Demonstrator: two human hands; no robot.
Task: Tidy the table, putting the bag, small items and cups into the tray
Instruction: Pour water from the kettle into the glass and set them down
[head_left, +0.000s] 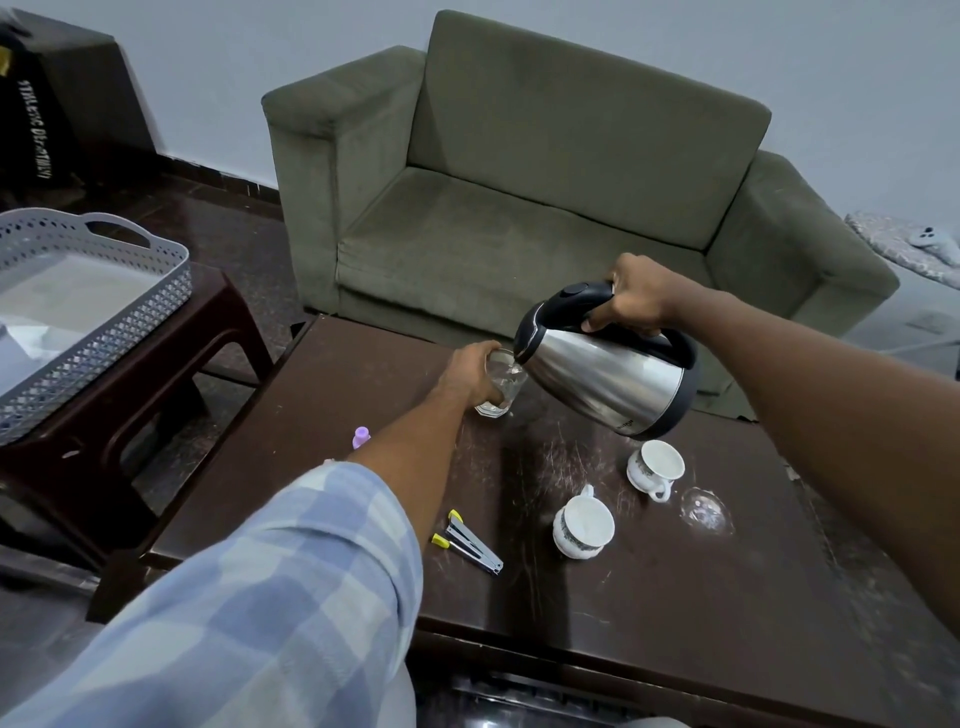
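The left hand has its fingers wrapped around a clear glass that stands upright on the table, while the right hand has its fingers closed on the black handle of a steel kettle, tipped so the spout sits over the glass's rim. The tray waits on a low stool well to the left of the table, so the left hand is the nearer one for carrying the glass there. Both cups stand on the near right part of the table, below the kettle and nearer the right arm. A small lilac bottle and a stapler lie beside the left forearm. I judge the sideways carry to the left to be what matters next.
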